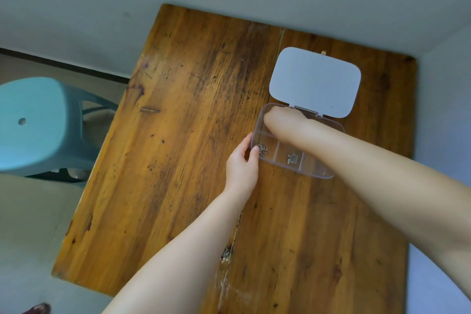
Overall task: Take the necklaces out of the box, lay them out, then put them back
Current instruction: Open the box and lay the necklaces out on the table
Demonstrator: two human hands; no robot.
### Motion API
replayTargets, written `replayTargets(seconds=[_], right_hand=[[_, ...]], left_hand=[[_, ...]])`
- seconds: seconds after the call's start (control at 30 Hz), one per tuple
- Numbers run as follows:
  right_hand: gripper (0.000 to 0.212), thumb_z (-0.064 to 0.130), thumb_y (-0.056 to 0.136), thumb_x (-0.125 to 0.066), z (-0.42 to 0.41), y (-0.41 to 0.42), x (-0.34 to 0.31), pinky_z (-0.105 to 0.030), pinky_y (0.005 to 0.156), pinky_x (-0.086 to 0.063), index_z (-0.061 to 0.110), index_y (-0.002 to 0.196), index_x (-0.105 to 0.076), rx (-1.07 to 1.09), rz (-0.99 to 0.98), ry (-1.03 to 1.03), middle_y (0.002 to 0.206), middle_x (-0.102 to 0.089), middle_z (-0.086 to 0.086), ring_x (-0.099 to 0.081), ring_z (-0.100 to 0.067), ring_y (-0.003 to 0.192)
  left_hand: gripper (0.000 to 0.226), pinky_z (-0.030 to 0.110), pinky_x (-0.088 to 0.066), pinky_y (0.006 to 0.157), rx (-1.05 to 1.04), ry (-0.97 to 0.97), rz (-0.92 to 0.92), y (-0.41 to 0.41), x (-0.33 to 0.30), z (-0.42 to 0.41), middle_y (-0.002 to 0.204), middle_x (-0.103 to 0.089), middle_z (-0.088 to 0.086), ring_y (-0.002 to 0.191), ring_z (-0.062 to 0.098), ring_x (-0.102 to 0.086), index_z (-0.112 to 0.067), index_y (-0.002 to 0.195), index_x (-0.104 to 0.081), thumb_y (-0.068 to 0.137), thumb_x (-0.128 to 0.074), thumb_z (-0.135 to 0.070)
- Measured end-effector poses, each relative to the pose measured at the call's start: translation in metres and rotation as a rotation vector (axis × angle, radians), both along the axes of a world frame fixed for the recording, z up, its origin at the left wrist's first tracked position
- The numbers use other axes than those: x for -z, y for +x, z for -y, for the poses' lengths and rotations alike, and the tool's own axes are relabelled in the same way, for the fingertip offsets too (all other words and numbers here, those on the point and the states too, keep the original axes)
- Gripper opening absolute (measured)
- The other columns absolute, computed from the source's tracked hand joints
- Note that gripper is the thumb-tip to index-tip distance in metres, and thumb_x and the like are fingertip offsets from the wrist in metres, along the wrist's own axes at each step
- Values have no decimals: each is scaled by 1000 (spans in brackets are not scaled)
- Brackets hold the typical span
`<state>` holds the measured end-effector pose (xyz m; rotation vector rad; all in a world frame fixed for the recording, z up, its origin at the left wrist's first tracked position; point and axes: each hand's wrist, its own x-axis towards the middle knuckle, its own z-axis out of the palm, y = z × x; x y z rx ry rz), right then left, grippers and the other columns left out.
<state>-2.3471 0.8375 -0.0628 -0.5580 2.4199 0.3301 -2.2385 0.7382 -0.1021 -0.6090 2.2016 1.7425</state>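
A clear plastic box (316, 172) with several compartments lies on the wooden table (178, 160), its white lid (314, 81) swung open toward the far side. One small silver necklace (262, 149) is bunched in the near-left compartment, another necklace (292, 158) in the compartment to its right. My left hand (242, 163) grips the box's left edge with thumb and fingers. My right hand (283, 120) reaches down into a far-left compartment, fingers curled; what lies under them is hidden.
A light blue plastic stool (38, 125) stands on the floor left of the table. A pale wall runs behind and to the right of the table. A seam (237, 227) splits the tabletop lengthwise.
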Motion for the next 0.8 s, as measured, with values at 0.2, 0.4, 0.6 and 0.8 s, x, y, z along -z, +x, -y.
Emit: replayTargets(seconds=[0.2, 0.4, 0.6, 0.8], right_hand=[[30, 4, 88, -59, 10, -2, 0, -31, 84, -47, 6, 119, -58, 27, 35, 103, 122, -60, -9, -58, -27, 111], [28, 3, 89, -57, 8, -3, 1, -30, 74, -45, 7, 117, -58, -39, -21, 127, 119, -60, -8, -60, -27, 108], [26, 1, 87, -57, 0, -3, 1, -29, 67, -40, 7, 113, -61, -16, -49, 168, 118, -59, -8, -61, -26, 105], [28, 9, 88, -57, 4, -9, 4, -25, 70, -36, 15, 115, -61, 35, -63, 226, 119, -56, -1, -58, -20, 109]], left_hand=[[39, 29, -31, 104, -16, -20, 4, -1, 1, -3, 139, -50, -7, 128, 10, -41, -26, 136, -46, 98, -42, -23], [38, 26, -33, 100, -60, 4, 17, 1, -2, -6, 137, -52, -7, 126, 10, -43, -24, 135, -47, 98, -42, -22], [37, 40, -36, 108, -46, -7, 36, 0, -2, -8, 137, -53, -4, 128, 13, -44, -22, 135, -47, 98, -41, -23], [37, 40, -37, 108, -109, -6, 55, -2, -4, -13, 135, -55, -1, 127, 15, -45, -19, 133, -50, 99, -39, -21]])
